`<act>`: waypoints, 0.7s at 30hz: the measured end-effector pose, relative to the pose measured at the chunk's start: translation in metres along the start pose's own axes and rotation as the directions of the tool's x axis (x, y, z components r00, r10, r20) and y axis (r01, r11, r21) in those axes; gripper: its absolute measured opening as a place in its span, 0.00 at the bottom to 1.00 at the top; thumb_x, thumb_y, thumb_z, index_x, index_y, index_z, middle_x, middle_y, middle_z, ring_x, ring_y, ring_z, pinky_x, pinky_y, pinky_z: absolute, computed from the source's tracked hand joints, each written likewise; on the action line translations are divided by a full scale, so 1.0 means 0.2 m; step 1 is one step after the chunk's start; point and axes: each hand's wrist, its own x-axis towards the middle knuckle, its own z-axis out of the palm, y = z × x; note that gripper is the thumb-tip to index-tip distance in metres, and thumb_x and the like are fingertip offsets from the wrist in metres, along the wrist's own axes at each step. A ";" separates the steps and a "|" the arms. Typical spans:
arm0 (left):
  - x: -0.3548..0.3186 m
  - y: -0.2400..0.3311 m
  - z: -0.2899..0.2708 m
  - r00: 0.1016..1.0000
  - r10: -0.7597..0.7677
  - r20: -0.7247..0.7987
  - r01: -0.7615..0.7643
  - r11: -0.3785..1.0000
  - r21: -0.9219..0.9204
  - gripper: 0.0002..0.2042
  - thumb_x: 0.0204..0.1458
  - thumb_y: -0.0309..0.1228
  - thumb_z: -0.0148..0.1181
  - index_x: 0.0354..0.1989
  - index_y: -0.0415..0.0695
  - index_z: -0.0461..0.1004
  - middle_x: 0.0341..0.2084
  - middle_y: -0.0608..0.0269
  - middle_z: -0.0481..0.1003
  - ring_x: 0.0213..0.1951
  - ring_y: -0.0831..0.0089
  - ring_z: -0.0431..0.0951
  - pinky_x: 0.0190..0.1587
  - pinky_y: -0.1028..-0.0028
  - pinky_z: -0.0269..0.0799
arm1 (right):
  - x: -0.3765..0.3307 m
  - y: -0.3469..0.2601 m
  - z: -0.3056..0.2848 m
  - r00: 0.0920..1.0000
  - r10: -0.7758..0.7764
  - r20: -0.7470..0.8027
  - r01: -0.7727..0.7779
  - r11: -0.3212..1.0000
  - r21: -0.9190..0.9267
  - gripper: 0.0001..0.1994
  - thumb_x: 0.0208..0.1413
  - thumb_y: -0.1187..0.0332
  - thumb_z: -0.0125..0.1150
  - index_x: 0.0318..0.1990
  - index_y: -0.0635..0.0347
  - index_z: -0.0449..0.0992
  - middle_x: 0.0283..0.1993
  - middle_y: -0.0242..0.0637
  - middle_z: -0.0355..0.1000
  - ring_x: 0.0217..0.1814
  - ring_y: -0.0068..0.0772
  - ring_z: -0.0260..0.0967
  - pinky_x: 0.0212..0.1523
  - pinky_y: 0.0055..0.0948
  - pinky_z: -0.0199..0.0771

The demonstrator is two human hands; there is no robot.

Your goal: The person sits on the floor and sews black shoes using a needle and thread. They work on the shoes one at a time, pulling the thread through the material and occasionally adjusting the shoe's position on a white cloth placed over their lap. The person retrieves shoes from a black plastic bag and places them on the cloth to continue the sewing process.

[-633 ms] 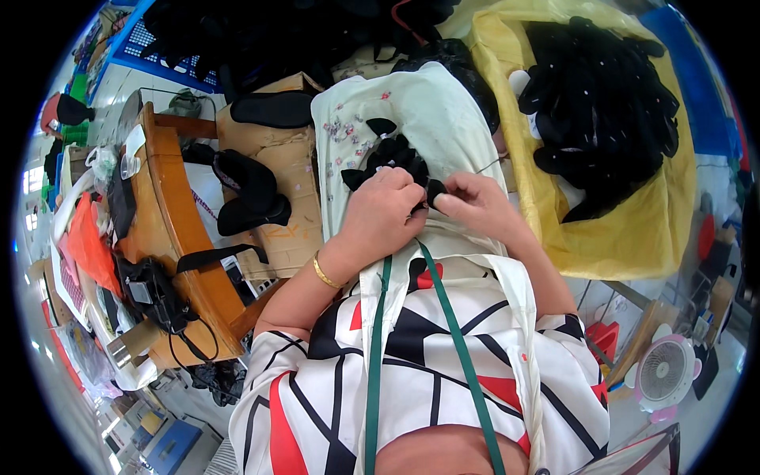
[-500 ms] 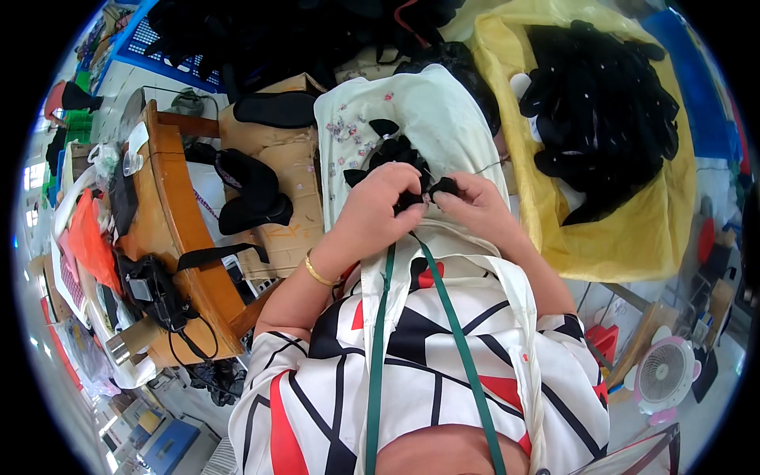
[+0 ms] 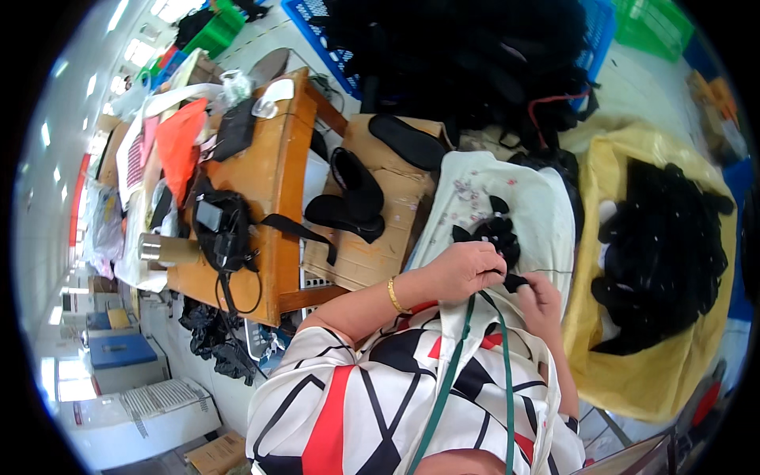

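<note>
Left hand (image 3: 467, 271) angled inward, grip unclear; right hand (image 3: 541, 302) pinches black piece (image 3: 514, 281) — bare white cloth (image 3: 545, 207) ahead, yellow bag (image 3: 625, 381) rightward.

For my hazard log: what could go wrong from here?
The small black fabric piece held between the left hand and right hand could slip. The left hand might knock the small black fabric pieces heaped beside it on the draped white cloth. Long, flat green straps near both hands may snag.

Both hands (image 3: 465, 271) pinch black fabric (image 3: 515, 282) over white cloth (image 3: 542, 206).
</note>
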 end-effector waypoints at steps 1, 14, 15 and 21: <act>-0.01 0.02 -0.01 0.999 -0.031 0.020 0.032 0.999 -0.024 0.06 0.49 0.26 0.65 0.36 0.42 0.77 0.28 0.59 0.74 0.34 0.61 0.75 0.36 0.67 0.72 | -0.01 0.00 -0.02 0.991 0.129 -0.042 -0.119 0.974 0.192 0.09 0.57 0.77 0.58 0.45 0.63 0.75 0.32 0.34 0.74 0.34 0.25 0.71 0.38 0.24 0.71; 0.01 0.09 -0.11 0.996 0.078 0.050 -0.081 0.995 0.061 0.12 0.43 0.22 0.70 0.39 0.42 0.80 0.34 0.61 0.77 0.38 0.63 0.77 0.40 0.70 0.73 | 0.15 -0.26 -0.18 0.911 0.199 0.362 -0.247 0.965 0.091 0.05 0.59 0.74 0.61 0.42 0.61 0.78 0.29 0.31 0.75 0.27 0.18 0.70 0.31 0.20 0.70; 0.02 0.09 -0.10 0.993 0.107 0.057 -0.111 0.991 0.079 0.13 0.43 0.22 0.70 0.39 0.42 0.80 0.34 0.62 0.76 0.38 0.64 0.77 0.40 0.70 0.73 | 0.14 -0.25 -0.19 0.916 0.159 0.369 -0.189 0.981 0.046 0.06 0.59 0.74 0.61 0.42 0.60 0.78 0.29 0.31 0.75 0.27 0.18 0.70 0.31 0.20 0.70; 0.01 0.09 -0.12 0.988 0.134 0.080 -0.141 0.987 0.078 0.13 0.42 0.23 0.71 0.39 0.43 0.80 0.34 0.63 0.76 0.37 0.64 0.76 0.40 0.70 0.73 | 0.14 -0.20 -0.17 0.929 0.046 0.367 -0.084 0.993 0.088 0.08 0.58 0.74 0.60 0.44 0.58 0.80 0.31 0.33 0.78 0.29 0.20 0.72 0.33 0.21 0.71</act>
